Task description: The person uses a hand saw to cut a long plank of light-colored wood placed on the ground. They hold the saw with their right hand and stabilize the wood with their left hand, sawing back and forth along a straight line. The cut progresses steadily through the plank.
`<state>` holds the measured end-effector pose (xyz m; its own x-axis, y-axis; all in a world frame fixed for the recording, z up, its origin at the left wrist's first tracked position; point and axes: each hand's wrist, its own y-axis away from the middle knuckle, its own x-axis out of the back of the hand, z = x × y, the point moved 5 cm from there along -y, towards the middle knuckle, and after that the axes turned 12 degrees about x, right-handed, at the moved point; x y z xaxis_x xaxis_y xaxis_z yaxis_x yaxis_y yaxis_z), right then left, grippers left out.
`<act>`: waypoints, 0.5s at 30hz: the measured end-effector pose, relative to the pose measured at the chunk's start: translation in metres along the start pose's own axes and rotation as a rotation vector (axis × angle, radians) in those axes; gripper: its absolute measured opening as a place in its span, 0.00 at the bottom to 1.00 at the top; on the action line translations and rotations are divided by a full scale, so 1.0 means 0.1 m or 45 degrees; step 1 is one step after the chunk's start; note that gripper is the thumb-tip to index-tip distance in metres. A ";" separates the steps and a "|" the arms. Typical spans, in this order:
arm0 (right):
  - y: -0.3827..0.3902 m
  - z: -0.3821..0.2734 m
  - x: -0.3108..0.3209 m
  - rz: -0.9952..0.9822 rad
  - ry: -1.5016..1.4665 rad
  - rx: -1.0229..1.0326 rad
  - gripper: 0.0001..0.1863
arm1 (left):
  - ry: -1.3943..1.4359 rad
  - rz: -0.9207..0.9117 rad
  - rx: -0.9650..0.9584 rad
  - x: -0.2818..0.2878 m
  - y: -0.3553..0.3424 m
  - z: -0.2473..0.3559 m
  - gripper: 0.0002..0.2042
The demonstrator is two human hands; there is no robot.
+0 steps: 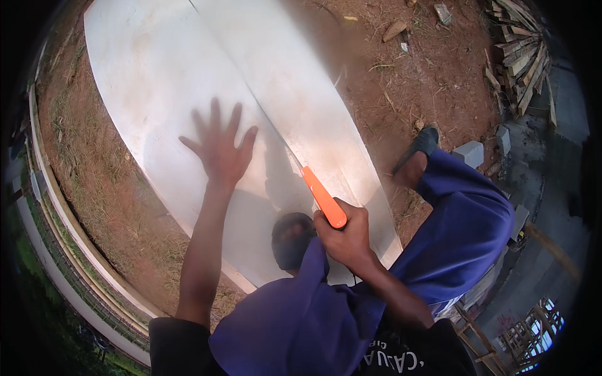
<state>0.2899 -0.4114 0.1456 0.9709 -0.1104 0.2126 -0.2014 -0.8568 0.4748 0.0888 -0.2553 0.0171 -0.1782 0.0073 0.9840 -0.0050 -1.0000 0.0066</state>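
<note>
A long pale board [150, 69] lies on the ground in front of me, with a narrow dark line running lengthwise along it. My left hand [224, 153] is open, its fingers spread on the board left of that line. My right hand [345, 235] is closed round the orange handle of what looks like a handsaw [323, 197]. Its thin blade shows edge-on, lined up with the dark line, and I cannot tell how deep it sits. My left foot, in a dark shoe [293, 241], rests on the board's near end. My other foot [419, 150] is on the soil beyond its right edge.
Reddish soil [439, 75] with dry grass and scraps surrounds the board. A pile of wooden sticks [523, 59] lies at the far right. Pale blocks [469, 153] stand by my right leg, near a grey paved strip [552, 169]. A curved pale kerb [78, 229] runs along the left.
</note>
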 end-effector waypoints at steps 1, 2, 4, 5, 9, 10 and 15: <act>0.40 0.09 0.22 0.024 0.170 0.130 0.07 | -0.006 -0.010 0.007 -0.01 0.05 0.02 0.28; 0.76 0.03 0.39 0.030 0.195 0.209 0.06 | 0.014 0.000 -0.009 0.01 0.05 0.04 0.28; 1.28 0.10 0.65 -0.097 0.219 0.156 0.05 | 0.035 0.010 -0.014 0.01 0.05 0.06 0.28; 1.22 0.11 0.62 -0.061 0.168 0.111 0.04 | 0.042 0.015 -0.029 0.02 0.06 0.08 0.28; -0.20 0.16 -0.04 -0.031 -0.020 -0.124 0.09 | 0.033 -0.016 -0.031 0.00 0.05 0.07 0.29; -0.66 0.18 -0.16 0.012 0.205 0.084 0.13 | 0.066 -0.003 -0.054 0.00 0.01 0.16 0.29; -0.42 0.02 -0.14 -0.013 0.151 -0.031 0.11 | 0.077 0.030 -0.035 0.00 -0.03 0.04 0.29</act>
<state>0.2851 -0.3751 0.1215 0.9510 -0.0397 0.3067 -0.1957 -0.8451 0.4976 0.0926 -0.2520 0.0179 -0.2377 -0.0149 0.9712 -0.0270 -0.9994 -0.0219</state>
